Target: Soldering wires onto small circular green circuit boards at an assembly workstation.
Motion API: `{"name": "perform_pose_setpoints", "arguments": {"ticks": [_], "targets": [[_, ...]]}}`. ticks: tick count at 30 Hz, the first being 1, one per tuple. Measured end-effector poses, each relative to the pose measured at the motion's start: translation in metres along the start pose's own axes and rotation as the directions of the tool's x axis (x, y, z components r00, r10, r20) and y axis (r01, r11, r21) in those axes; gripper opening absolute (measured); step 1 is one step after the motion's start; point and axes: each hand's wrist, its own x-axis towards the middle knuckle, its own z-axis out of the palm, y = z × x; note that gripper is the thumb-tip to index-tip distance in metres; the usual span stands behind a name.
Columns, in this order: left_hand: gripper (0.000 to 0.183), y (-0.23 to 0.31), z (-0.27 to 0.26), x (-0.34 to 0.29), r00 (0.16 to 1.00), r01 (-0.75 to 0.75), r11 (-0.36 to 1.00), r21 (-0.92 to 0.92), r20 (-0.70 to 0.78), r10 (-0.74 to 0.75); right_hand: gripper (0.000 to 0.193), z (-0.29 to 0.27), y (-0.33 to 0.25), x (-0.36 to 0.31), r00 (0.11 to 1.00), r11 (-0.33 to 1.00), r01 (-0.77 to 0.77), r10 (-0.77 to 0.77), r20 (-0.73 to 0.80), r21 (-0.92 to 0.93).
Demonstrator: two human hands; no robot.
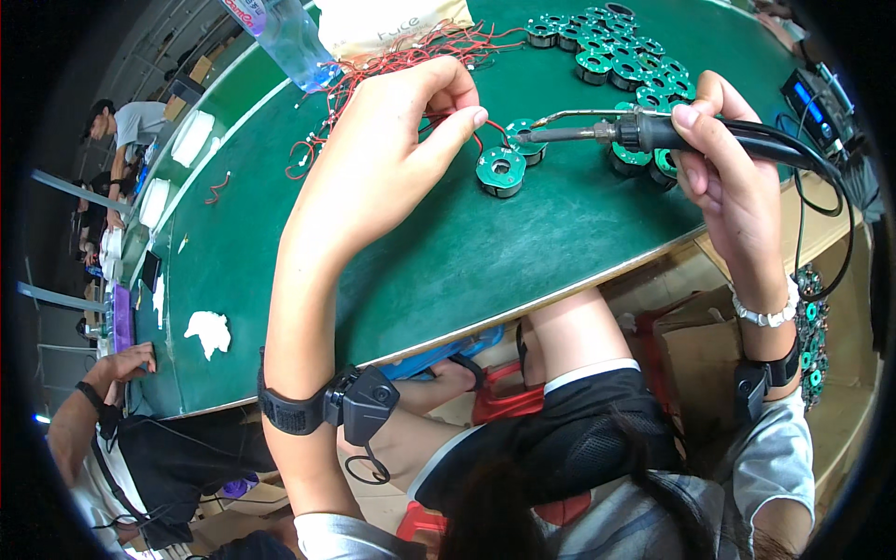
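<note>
My right hand (733, 159) is wrapped round the black handle of a soldering iron (644, 133), with a thin metal tube running along its top. The iron's tip reaches left to a round green circuit board (527, 138) on a dark ring-shaped base. My left hand (397, 135) is closed in a pinch on a red and black wire (495, 128), whose ends come down at that board. Just in front of it sits a second round green board (500, 170), apart from both hands. The iron's tip hides part of the contact point.
Several similar boards (623, 65) cluster at the back right, beside a loose pile of red and black wires (411, 58). A plastic bottle (289, 42) and a pale bag (387, 26) stand behind. A controller box (812, 107) is far right. Another person's hand (131, 362) rests at the left edge.
</note>
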Motion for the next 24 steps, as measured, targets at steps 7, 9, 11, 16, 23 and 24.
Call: {"name": "perform_pose_setpoints", "arguments": {"ticks": [7,9,11,16,23,24], "targets": [[0.015,0.0013,0.0024,0.0005,0.999,-0.030,0.999,-0.023,-0.046,0.029,0.017,-0.0003,0.0030,0.0015,1.000,0.999,0.008,-0.008,0.019,-0.033],[0.016,0.0023,0.0019,-0.0002,0.999,-0.026,0.999,-0.019,-0.046,0.025,0.017,-0.0015,0.0041,0.0018,0.999,0.999,0.012,-0.011,0.033,-0.035],[0.016,0.0028,0.0020,-0.0006,0.998,-0.023,1.000,-0.006,-0.052,0.023,0.017,-0.0021,0.0050,0.0020,0.999,0.999,0.017,-0.015,0.046,-0.040],[0.017,0.0025,0.0024,-0.0004,0.999,-0.012,1.000,-0.004,-0.052,0.012,0.017,-0.0019,0.0068,0.0020,0.999,0.999,0.017,-0.015,0.042,-0.038],[0.017,0.0031,0.0010,0.0002,0.998,-0.029,0.999,0.029,-0.050,0.030,0.017,-0.0023,0.0072,0.0021,1.000,0.998,-0.004,0.003,-0.008,-0.063],[0.017,0.0032,0.0006,0.0002,0.998,-0.028,0.999,0.029,-0.050,0.029,0.017,-0.0028,0.0068,0.0023,1.000,0.998,-0.009,0.010,0.007,-0.067]]}}
